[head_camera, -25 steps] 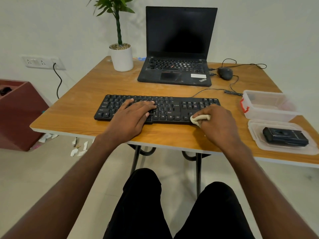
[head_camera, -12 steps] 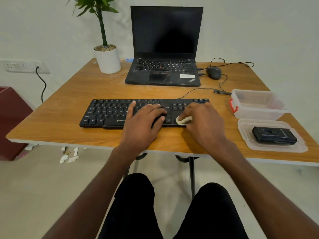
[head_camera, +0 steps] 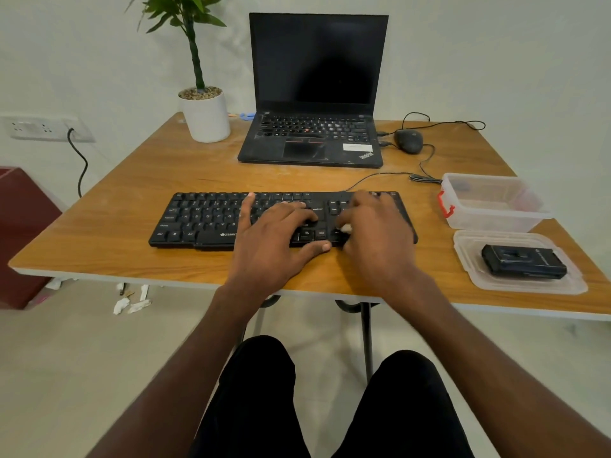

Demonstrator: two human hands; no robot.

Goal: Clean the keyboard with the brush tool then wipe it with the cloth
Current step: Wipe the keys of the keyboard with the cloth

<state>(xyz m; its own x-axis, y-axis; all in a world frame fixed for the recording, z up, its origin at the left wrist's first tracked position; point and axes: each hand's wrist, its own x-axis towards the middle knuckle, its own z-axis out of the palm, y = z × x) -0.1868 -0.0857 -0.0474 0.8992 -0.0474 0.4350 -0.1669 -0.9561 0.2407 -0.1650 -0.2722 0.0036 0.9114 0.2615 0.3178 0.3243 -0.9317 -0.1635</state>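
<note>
Keyboard (head_camera: 211,219), black, lies near front edge of wooden surface (head_camera: 132,180), cable running back twd the laptop; left hand (head_camera: 274,239) rests flat on its mid keys, fingers spread & fairly straight, index reaching to the top row, thumb at the front edge, gripping nothing; right hand (head_camera: 377,233) sits over the keyboard's right part, fingers curled down, blurred; a small pale bit of cloth (head_camera: 345,229) shows under its thumb side, so it seems to hold that vs the keys, rest of cloth hidden. Behind: open laptop (head_camera: 314,140), screen dark; black mouse (head_camera: 409,141) to its right w/ cord; white pot w/ plant (head_camera: 205,117) to its left. Right of keyboard: clear plastic box (head_camera: 492,203) w/ red clip; nearer, its lid (head_camera: 519,282) carrying a black case (head_camera: 524,262). Floor under surface: paper scraps (head_camera: 130,304).
</note>
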